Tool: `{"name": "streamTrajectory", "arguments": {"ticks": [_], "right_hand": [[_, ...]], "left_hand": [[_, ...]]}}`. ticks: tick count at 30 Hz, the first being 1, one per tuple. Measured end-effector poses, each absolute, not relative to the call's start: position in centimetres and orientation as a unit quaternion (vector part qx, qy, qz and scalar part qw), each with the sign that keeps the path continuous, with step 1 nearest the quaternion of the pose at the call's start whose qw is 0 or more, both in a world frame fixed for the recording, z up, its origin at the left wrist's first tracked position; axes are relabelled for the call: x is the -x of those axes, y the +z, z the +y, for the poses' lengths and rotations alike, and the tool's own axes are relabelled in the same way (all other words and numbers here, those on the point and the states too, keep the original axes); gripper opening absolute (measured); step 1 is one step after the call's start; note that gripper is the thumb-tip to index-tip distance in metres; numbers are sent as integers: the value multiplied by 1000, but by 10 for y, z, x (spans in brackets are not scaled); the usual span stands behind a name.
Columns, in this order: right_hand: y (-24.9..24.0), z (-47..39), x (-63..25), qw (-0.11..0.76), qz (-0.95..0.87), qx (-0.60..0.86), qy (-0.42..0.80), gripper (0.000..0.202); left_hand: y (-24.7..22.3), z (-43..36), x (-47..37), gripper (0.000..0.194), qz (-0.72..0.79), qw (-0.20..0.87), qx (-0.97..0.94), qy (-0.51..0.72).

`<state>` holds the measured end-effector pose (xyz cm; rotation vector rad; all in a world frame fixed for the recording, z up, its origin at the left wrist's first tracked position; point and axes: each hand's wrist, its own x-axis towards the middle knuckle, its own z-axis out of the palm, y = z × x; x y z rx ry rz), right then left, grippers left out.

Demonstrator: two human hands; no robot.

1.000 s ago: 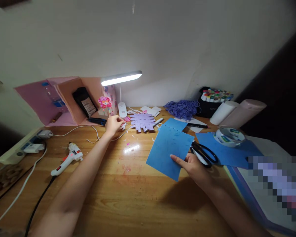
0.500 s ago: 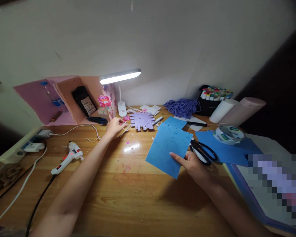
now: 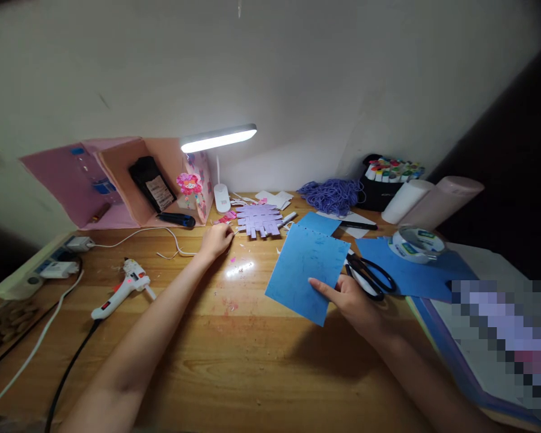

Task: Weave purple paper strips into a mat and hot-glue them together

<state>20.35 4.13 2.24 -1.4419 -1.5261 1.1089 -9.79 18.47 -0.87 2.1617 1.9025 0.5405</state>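
My right hand point(image 3: 349, 300) grips a blue sheet point(image 3: 304, 267) by its lower right edge, thumb on top; small dark marks run along the sheet's upper edge. Black-handled scissors point(image 3: 372, 276) lie just beyond that hand. My left hand point(image 3: 217, 239) is on the table left of the woven purple paper piece point(image 3: 258, 220), its fingers curled together. Whatever its fingertips hold is too small to make out. Pink paper scraps point(image 3: 228, 216) lie just behind the left hand, and a white marker point(image 3: 288, 219) is beside the woven piece.
A glue gun point(image 3: 125, 291) and power strip point(image 3: 40, 273) are at left, near a lit lamp point(image 3: 220, 138) and pink box point(image 3: 63, 180). Purple yarn point(image 3: 331, 195), a marker case point(image 3: 379, 191) and a tape roll point(image 3: 417, 245) stand behind and right, over more blue paper point(image 3: 455, 273).
My left hand has moved slightly right and down, and its fingers have curled in more. The right hand still holds the blue sheet in nearly the same place.
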Motion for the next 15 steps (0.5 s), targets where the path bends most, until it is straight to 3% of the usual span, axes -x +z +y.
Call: {"name": "streamTrajectory", "arguments": {"ticks": [15], "right_hand": [[20,43,-204,378,-586,549,461,34]], "left_hand": [[-8,196,123,28,711,107,-633,286]]}}
